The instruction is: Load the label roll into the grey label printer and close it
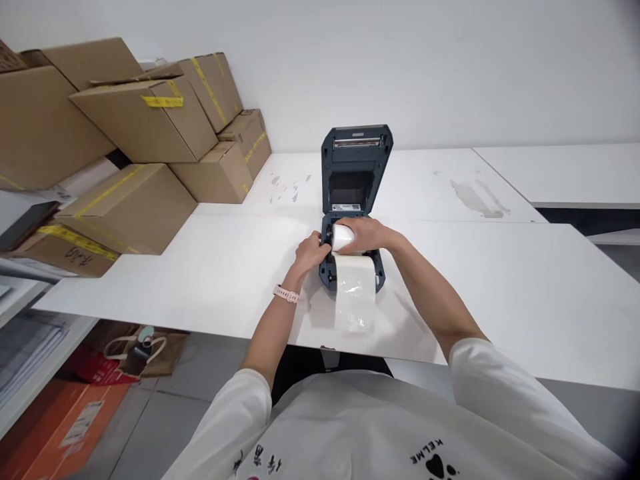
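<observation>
A dark grey label printer [353,167] stands on the white table [500,287] with its lid raised. My right hand [367,233] is closed round a white paper roll [341,237] that sits in the printer's bay. A strip of glossy white paper [355,293] runs from the roll out over the printer's front onto the table. My left hand [311,252] grips the printer's left side beside the roll, fingers curled. A pink watch [286,294] is on my left wrist.
Stacked cardboard boxes [135,127] with yellow tape fill the table's left rear. A second white table [565,173] stands at the right rear. Below the table's left edge lie a brown bag [145,350] and an orange box [55,427]. The wall is right behind the printer.
</observation>
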Demonstrator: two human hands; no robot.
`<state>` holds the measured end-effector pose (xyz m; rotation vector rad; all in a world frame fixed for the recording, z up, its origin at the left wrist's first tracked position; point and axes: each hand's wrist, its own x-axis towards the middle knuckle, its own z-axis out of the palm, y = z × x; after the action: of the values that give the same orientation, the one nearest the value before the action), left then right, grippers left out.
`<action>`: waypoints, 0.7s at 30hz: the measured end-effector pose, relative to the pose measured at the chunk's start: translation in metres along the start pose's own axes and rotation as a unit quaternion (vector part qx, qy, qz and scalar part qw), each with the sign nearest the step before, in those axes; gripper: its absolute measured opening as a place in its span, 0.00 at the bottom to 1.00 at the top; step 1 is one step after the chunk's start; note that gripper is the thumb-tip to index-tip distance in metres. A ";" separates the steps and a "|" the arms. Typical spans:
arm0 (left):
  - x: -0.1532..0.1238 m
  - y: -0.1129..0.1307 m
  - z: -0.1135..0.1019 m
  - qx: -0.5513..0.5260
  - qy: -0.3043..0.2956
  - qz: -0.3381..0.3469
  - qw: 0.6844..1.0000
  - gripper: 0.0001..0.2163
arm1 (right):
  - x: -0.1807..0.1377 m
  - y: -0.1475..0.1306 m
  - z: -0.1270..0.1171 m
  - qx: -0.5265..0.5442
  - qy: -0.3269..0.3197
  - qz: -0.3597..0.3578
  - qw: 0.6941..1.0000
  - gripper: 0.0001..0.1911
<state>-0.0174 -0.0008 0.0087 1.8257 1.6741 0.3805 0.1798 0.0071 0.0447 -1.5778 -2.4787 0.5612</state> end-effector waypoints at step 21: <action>0.005 -0.010 0.007 -0.086 0.008 0.001 0.996 0.14 | -0.111 0.151 0.080 0.454 0.268 0.165 0.834 0.58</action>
<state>-0.0204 0.0019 -0.0042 1.7020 1.5996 0.5238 0.3295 -0.0541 -0.0795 -1.4335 -1.2070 0.9770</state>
